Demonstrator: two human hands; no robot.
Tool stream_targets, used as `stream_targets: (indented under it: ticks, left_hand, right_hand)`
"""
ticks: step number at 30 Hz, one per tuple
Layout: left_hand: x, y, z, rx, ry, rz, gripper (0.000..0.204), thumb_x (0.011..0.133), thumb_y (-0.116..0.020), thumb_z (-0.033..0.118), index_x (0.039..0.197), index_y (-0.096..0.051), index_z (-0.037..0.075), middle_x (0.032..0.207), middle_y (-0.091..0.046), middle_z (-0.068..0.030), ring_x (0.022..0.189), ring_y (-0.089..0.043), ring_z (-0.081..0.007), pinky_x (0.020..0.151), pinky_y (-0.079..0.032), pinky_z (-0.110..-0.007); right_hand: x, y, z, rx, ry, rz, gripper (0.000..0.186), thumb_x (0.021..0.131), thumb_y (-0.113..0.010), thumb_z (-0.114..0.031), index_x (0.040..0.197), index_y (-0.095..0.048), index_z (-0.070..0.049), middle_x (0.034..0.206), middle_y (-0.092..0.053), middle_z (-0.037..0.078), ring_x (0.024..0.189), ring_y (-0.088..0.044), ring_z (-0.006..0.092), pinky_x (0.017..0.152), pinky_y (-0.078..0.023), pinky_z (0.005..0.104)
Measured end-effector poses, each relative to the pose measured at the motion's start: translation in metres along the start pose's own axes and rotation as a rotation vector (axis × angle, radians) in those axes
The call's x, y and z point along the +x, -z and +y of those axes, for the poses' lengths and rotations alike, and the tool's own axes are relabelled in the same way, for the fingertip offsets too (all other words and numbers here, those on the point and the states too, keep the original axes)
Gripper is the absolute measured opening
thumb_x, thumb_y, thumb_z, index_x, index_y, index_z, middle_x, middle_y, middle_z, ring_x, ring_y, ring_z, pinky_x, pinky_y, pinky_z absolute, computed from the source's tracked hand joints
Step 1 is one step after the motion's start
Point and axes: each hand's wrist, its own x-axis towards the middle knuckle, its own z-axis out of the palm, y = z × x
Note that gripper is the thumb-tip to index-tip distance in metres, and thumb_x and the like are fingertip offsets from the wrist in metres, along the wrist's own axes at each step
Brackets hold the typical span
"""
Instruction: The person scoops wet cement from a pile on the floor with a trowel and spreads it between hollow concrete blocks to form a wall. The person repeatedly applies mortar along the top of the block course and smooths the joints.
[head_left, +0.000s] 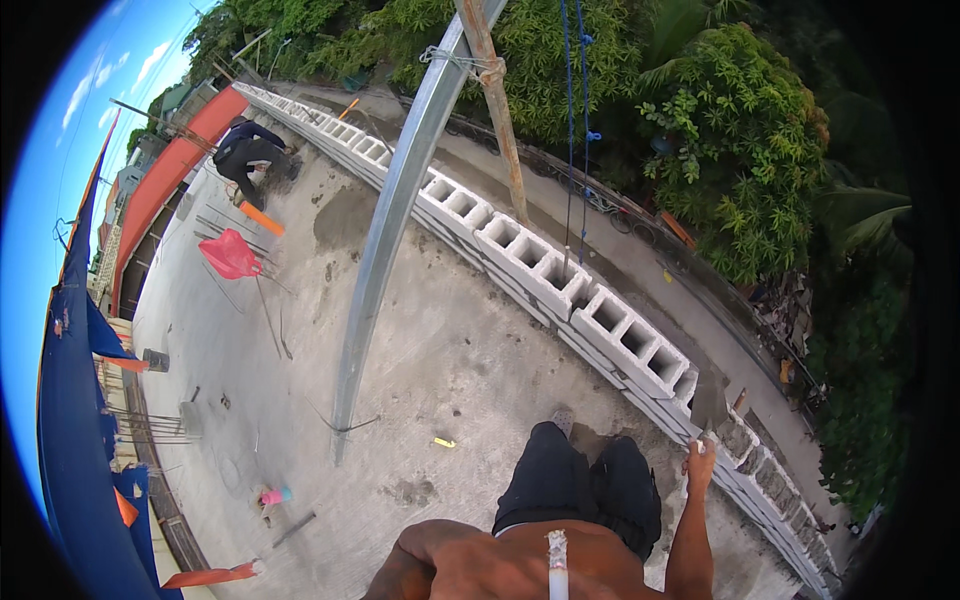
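My right hand point(699, 464) is closed round the handle of a trowel, at the near part of the block wall. The trowel's grey blade point(709, 402) lies over the top of the wall, beside the last pale hollow block point(637, 341). Nearer to me, the lower course point(775, 483) has grey mortar along its top. My left upper arm point(425, 550) shows at the lower edge, but the left hand is out of sight. A lit cigarette point(558, 568) with ash at its tip juts up at the bottom middle.
A curved metal channel point(392, 210) rises from the concrete floor point(420, 390), tied to a rusty pole point(497, 120). Blue ropes point(570, 130) hang beyond the wall, above a lower path. A crouching co-worker point(247, 155), a red plastic bag point(230, 255) and steel rods point(150, 425) are leftward.
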Motion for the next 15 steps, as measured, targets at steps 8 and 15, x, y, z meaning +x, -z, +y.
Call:
stream_targets:
  ticks: [8,15]
  left_hand:
    - [0.007,0.003,-0.025,-0.117,-0.017,0.097,0.037,0.094,-0.060,0.014,0.131,-0.063,0.010,0.120,-0.059,-0.0398,0.090,-0.069,-0.0421,0.086,-0.054,-0.049]
    - [-0.011,-0.051,-0.077,-0.290,0.096,-0.070,0.040,0.094,-0.060,0.014,0.134,-0.061,0.008,0.126,-0.057,-0.0382,0.098,-0.068,-0.0435,0.094,-0.049,-0.054]
  right_hand:
    - [-0.084,0.066,0.083,0.046,-0.228,0.157,0.045,0.092,-0.060,-0.019,0.131,-0.048,0.001,0.059,-0.048,0.003,0.040,-0.045,0.0116,0.034,-0.036,0.0291]
    - [-0.180,0.123,0.214,0.267,-0.449,0.484,0.036,0.093,-0.055,-0.017,0.123,-0.050,0.001,0.056,-0.043,0.001,0.039,-0.042,0.0124,0.032,-0.035,0.0307]
